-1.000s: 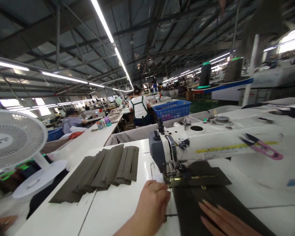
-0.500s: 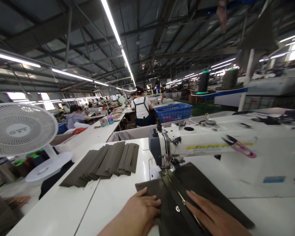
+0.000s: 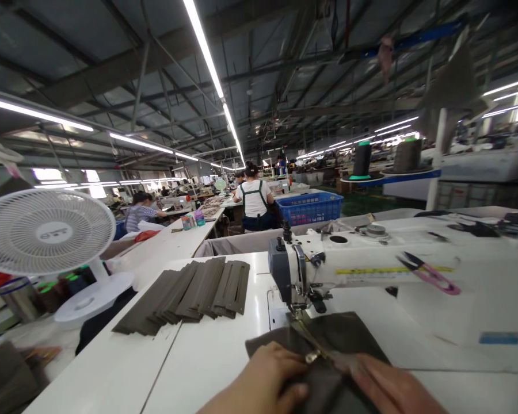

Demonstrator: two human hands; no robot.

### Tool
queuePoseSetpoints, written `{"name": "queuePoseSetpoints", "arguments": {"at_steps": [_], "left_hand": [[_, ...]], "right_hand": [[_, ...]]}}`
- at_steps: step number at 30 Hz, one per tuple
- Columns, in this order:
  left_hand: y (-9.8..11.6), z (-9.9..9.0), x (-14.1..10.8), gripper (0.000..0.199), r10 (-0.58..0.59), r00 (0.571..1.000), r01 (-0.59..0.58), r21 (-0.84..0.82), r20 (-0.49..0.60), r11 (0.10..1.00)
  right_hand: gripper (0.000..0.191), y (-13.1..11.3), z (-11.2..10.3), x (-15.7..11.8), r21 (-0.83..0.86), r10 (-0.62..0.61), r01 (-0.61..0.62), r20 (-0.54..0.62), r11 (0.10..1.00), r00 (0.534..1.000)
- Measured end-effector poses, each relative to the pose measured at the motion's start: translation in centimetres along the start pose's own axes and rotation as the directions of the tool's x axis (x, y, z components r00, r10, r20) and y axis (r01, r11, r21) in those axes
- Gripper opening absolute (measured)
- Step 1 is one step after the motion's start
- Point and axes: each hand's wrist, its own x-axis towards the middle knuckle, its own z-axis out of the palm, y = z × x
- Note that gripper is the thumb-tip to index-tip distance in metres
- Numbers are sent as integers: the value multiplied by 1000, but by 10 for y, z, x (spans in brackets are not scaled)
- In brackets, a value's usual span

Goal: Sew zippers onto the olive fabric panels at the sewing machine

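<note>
A dark olive fabric piece [image 3: 349,333] with a brass-coloured zipper lies under the needle area of a white sewing machine [image 3: 371,256]. The metal zipper pull [image 3: 313,356] sits between my hands. My left hand [image 3: 270,376] is on the left part of the fabric, fingers bent with the thumb drawn in below, closed on the cloth beside the pull. From the right, my right hand [image 3: 384,382] grips the fabric along the zipper, its fingertips together and somewhat blurred. The cloth bulges up between both hands, and its near part is partly hidden by them.
A fanned stack of olive fabric strips [image 3: 190,293] lies left on the white table [image 3: 211,351]. Pink-handled thread snips [image 3: 431,276] rest on the machine. A white fan [image 3: 52,230] stands far left. Behind are a blue crate [image 3: 311,208] and a seated person [image 3: 252,198]; thread cones [image 3: 362,160] stand right.
My hands have gone from lying fairly flat on the fabric to bent fingers closer together at the zipper. The fabric has bunched up between them. The whole view has shifted slightly.
</note>
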Motion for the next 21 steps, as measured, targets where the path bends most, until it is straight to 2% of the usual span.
{"name": "queuePoseSetpoints", "arguments": {"at_steps": [1, 2, 3, 4, 6, 8, 9, 12, 15, 18, 21], "left_hand": [[0, 11, 6, 22, 31, 998, -27, -66, 63, 997], [-1, 21, 12, 24, 1, 997, 10, -148, 76, 989], [-1, 28, 18, 27, -60, 998, 64, -203, 26, 977], [-1, 32, 23, 30, -132, 989, 115, -230, -61, 966], [-3, 32, 32, 32, -226, 931, 167, -216, -287, 962], [-7, 26, 39, 32, -195, 878, 145, -145, -437, 979], [-9, 23, 43, 31, -169, 868, 129, -118, -468, 985], [-17, 20, 50, 28, -124, 889, 97, -83, -441, 992], [-23, 24, 51, 24, -136, 918, 127, -47, -373, 991], [-27, 28, 49, 20, -200, 920, 223, 30, -337, 974], [-31, 26, 51, 15, -187, 954, 227, 162, -233, 960]], "right_hand": [[38, -5, -8, 14, 90, 125, -126, 18, 988, 992], [42, -9, -15, 27, 140, 194, -197, 37, 970, 980], [45, -11, -22, 40, 149, 197, -201, 44, 968, 979], [47, -11, -27, 51, 143, 176, -181, 47, 973, 983], [47, -9, -32, 64, 121, 99, -107, 76, 987, 992], [46, -6, -32, 67, 133, 54, -70, 120, 989, 991], [45, -6, -32, 67, 150, 46, -67, 139, 986, 989], [45, -6, -30, 61, 194, 55, -97, 210, 976, 976], [47, -8, -29, 59, 212, 68, -127, 265, 969, 962], [48, -6, -27, 63, 233, 71, -128, 237, 964, 969], [48, -4, -30, 66, 181, 72, -104, 172, 978, 982]]}}
